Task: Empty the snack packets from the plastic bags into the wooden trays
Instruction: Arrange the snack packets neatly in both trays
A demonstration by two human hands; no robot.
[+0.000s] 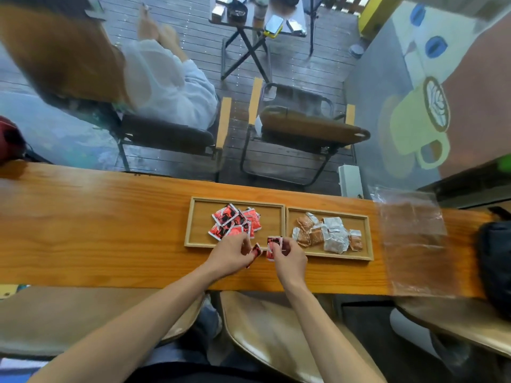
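Note:
Two wooden trays sit side by side on the counter. The left tray holds a heap of red snack packets. The right tray holds brown and silver snack packets. My left hand pinches a red packet just in front of the left tray's near edge. My right hand grips another red packet upright, over the gap between the two trays. An empty clear plastic bag lies flat on the counter to the right of the trays.
The long wooden counter stretches left. A dark bag sits at the counter's right end. Beyond the counter stand two folding chairs; a person in a white top sits in the left one. A small table stands further back.

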